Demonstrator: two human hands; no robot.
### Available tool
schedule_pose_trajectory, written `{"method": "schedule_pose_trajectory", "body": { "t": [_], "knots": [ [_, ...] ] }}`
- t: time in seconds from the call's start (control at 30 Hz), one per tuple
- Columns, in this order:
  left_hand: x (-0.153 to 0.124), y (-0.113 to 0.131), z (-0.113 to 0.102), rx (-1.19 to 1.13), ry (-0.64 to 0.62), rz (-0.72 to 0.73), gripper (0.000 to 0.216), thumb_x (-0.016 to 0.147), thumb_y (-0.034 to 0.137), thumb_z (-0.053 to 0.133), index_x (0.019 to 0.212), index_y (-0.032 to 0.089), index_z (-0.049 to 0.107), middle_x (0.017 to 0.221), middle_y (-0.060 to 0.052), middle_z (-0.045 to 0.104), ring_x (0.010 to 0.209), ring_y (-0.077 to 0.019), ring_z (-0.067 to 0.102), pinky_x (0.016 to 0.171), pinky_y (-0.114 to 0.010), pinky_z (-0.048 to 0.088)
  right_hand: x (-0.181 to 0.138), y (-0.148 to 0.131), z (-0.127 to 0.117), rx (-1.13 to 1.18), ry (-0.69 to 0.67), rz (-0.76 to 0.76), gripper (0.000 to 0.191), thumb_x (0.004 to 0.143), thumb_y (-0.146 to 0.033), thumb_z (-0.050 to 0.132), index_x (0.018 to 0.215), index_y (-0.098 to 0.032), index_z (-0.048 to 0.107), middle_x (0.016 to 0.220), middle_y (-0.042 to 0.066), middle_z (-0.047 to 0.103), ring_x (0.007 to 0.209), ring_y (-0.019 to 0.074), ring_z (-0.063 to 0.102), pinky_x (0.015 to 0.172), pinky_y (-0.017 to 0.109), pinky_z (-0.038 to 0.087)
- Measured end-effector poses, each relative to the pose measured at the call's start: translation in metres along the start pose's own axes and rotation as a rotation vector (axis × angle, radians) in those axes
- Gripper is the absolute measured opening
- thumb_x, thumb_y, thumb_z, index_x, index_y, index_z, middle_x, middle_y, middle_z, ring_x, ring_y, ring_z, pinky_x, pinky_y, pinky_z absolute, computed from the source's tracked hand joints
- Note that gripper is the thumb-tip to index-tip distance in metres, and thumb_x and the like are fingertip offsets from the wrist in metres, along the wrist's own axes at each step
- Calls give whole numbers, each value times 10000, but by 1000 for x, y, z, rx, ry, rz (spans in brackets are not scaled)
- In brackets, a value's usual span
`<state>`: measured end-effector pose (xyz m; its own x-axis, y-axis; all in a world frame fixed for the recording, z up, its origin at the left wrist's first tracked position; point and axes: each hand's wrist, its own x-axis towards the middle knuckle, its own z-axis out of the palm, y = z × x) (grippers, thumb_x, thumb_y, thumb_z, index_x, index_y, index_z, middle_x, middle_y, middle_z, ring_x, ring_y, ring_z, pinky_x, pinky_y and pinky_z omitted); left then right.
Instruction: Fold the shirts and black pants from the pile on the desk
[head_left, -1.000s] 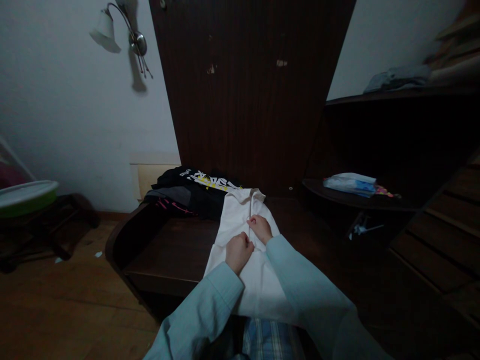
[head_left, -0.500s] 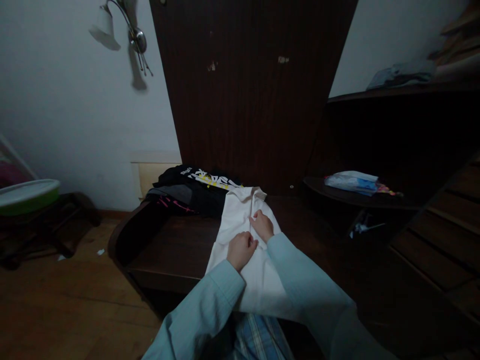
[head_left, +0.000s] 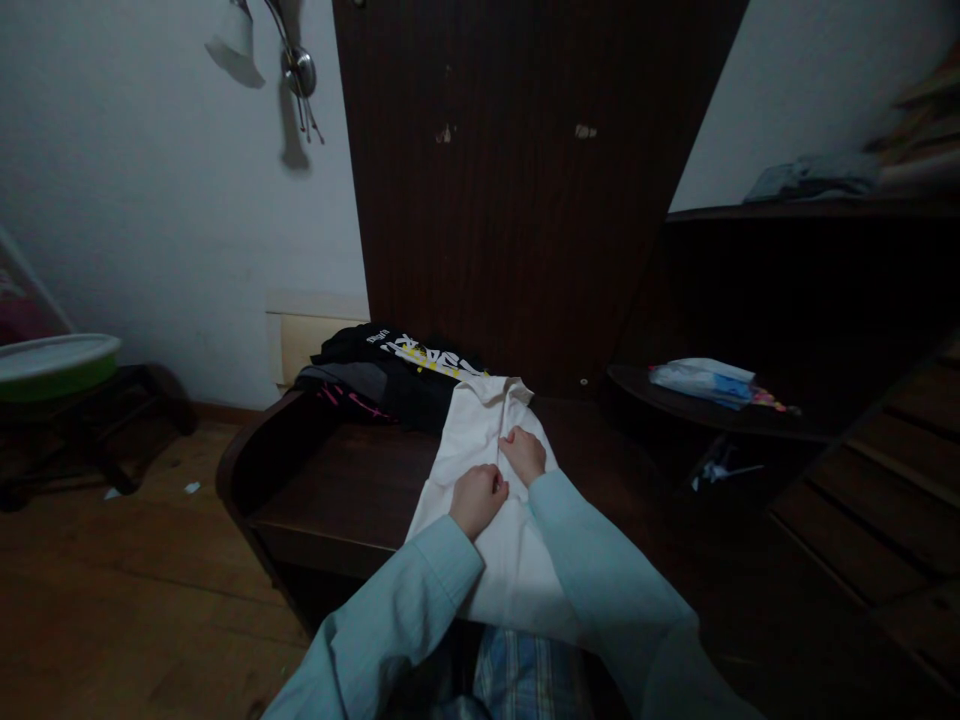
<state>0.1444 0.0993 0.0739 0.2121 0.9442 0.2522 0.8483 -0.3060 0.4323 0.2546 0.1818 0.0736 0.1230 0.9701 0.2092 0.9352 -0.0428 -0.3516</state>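
A white collared shirt lies front up on the dark wooden bench, its collar pointing away from me and its lower end by my lap. My right hand pinches the front opening below the collar, fingertips on the cloth. Closer to me, my left hand is curled closed on the same strip of the front, its thumb against the bent fingers. Whether a button sits between the fingertips is too small to tell.
Dark printed clothes are heaped behind the shirt on the bench. A plastic packet lies on a curved shelf at the right. On the left, a green basin rests on a low stool. A lamp hangs on the wall.
The view has tilted and shifted slightly. Both hands stay at nearly the same places on the shirt, with no visible change of hold.
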Motion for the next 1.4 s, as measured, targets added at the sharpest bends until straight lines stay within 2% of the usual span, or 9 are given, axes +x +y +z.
{"method": "schedule_pose_trajectory", "body": {
  "t": [0.33, 0.5, 0.63, 0.7, 0.83, 0.97, 1.27, 1.33, 1.4],
  "knots": [
    [0, 1, 0, 46, -17, 2, 169, 811, 217, 364, 796, 170, 526, 777, -57, 607, 754, -170, 561, 665, -263, 372, 7, -6, -3, 69, -14, -39, 186, 773, -322, 461, 757, -193, 594, 745, 42, 638, 672, 149, 557, 508, 230, 269],
    [0, -2, 2, -39, 21, 2, 113, 750, 196, 438, 848, 179, 492, 748, -32, 573, 738, -171, 540, 674, -276, 398, 8, -6, 3, 53, -16, -66, 236, 817, -319, 399, 763, -193, 592, 785, 51, 648, 708, 154, 566, 528, 232, 277],
    [0, -3, 2, -121, 131, 152, 217, 693, 107, 455, 891, 183, 502, 959, -61, 552, 946, -184, 488, 828, -315, 396, 9, -6, 5, 81, -21, -75, 299, 867, -297, 304, 847, -195, 584, 842, 59, 649, 741, 151, 567, 560, 227, 299],
    [0, -4, 3, -142, 139, 231, 250, 686, 70, 440, 895, 180, 523, 1077, -70, 529, 1043, -182, 449, 905, -328, 365, 9, -6, 5, 96, -27, -74, 296, 874, -285, 291, 881, -197, 573, 845, 51, 647, 742, 143, 566, 568, 220, 303],
    [0, -7, 9, -83, 66, 231, 286, 754, 114, 409, 1005, 146, 543, 1207, -105, 498, 1137, -192, 420, 981, -337, 317, 9, -5, 5, 135, -12, -86, 274, 874, -256, 294, 892, -192, 559, 829, 44, 642, 739, 138, 562, 575, 213, 302],
    [1, -7, 12, 52, -31, 208, 371, 827, 202, 348, 1169, 117, 465, 1294, -145, 433, 1212, -240, 361, 983, -398, 306, 8, -5, 5, 159, -6, -97, 240, 861, -248, 331, 842, -193, 564, 797, 32, 638, 719, 131, 556, 576, 206, 303],
    [-8, 1, 8, 108, -143, 181, 435, 854, 204, 282, 1250, 55, 381, 1359, -198, 317, 1271, -281, 257, 997, -434, 261, -3, -5, 5, 213, 9, -126, 177, 824, -284, 400, 762, -197, 541, 709, 4, 607, 645, 118, 532, 547, 202, 297],
    [-10, 0, 3, 92, -230, 189, 477, 856, 258, 298, 1278, 40, 339, 1380, -206, 264, 1285, -297, 211, 1006, -442, 239, -7, -4, 6, 226, 7, -133, 150, 797, -310, 447, 745, -197, 530, 693, -1, 596, 625, 117, 523, 532, 202, 292],
    [-8, -6, -6, 43, -370, 233, 539, 844, 332, 341, 1294, 35, 313, 1381, -207, 259, 1286, -291, 211, 1013, -419, 237, -12, -3, 6, 223, 10, -162, 115, 767, -303, 489, 740, -196, 522, 687, -6, 587, 623, 117, 517, 534, 202, 293]
  ]
}}
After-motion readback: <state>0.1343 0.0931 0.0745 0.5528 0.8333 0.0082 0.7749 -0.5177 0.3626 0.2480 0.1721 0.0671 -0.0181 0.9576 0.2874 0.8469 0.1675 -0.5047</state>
